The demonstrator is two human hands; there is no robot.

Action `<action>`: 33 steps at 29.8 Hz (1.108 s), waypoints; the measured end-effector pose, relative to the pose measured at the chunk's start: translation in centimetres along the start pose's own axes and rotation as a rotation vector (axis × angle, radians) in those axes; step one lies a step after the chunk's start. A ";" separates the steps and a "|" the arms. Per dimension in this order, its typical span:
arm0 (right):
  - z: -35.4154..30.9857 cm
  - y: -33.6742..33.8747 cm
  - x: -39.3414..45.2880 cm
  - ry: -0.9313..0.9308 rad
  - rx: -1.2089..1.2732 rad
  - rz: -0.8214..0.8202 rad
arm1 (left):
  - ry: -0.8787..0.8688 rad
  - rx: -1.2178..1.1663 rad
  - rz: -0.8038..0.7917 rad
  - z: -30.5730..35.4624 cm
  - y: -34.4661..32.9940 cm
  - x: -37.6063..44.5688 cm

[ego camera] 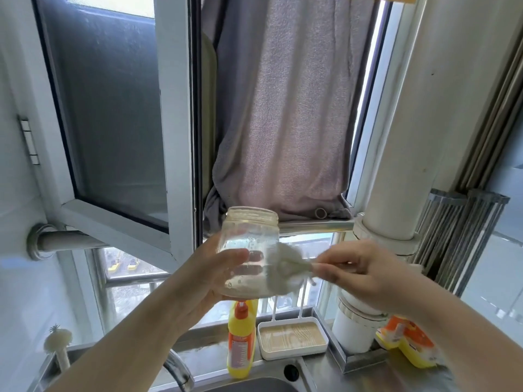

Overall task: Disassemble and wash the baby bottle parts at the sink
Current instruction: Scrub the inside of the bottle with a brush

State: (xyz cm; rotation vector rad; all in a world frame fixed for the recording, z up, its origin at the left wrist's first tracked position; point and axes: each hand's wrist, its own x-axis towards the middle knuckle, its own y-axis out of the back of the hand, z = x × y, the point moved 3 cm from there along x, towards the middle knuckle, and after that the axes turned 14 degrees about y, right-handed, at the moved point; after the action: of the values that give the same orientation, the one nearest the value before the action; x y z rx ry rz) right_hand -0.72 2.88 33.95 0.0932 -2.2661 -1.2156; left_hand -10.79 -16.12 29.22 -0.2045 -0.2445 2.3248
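Observation:
My left hand [210, 271] grips a clear baby bottle body [250, 239] and holds it up in front of the window, its open threaded mouth pointing upward. No cap or teat is on it. My right hand [358, 274] pinches the thin handle of a pale grey sponge brush [283, 267], whose blurred head lies against the bottle's right lower side. A milky film shows near the bottle's base.
Below are the steel sink [254, 384] and its tap [177, 369]. A yellow detergent bottle [240, 343], a white soap tray [293, 336] and orange-yellow packs [407, 340] stand on the ledge. A small brush [58, 345] stands at left. A thick white pipe [396, 176] rises at right.

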 end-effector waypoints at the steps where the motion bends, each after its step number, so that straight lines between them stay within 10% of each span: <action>1: 0.4 0.7 -0.1 -0.049 -0.022 0.042 | 0.013 -0.002 -0.003 0.0 0.1 0.0; 33: 1.8 0.2 0.1 -0.058 0.156 0.111 | 0.040 -0.294 -0.033 0.6 -0.5 0.1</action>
State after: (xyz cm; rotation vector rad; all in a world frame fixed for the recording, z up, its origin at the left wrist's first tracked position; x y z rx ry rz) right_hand -1.70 4.26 33.39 -0.0100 -2.3802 -0.9959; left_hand -10.65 -15.74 29.91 -0.3884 -0.5665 2.2423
